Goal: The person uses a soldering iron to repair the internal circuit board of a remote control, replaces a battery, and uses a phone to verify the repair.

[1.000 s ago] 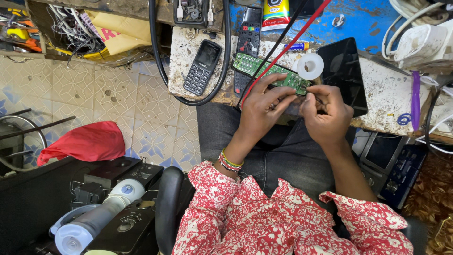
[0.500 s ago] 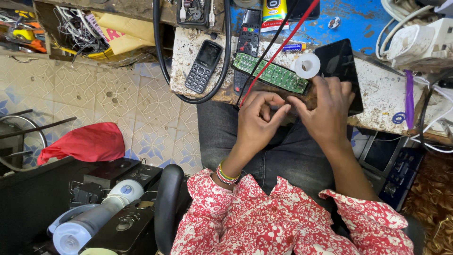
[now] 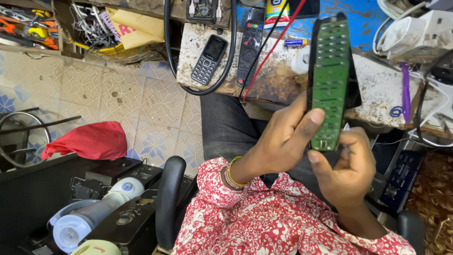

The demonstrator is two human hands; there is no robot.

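Lifted off the surface (image 3: 377,89) since the earlier frames, the green circuit board (image 3: 329,80) is now standing nearly upright, close to the camera, its contact pads facing the person. Both hands are gripping it at its 6 o'clock end: the left hand (image 3: 283,141) is pinching the edge with the thumb on its face, while the right hand (image 3: 347,165) is closing around the base, probably steadying it. At 10 o'clock, a keypad phone (image 3: 209,59) and black remote (image 3: 251,45) are lying flat.

One circuit board (image 3: 329,85), one phone (image 3: 209,59), perhaps one remote (image 3: 250,45).
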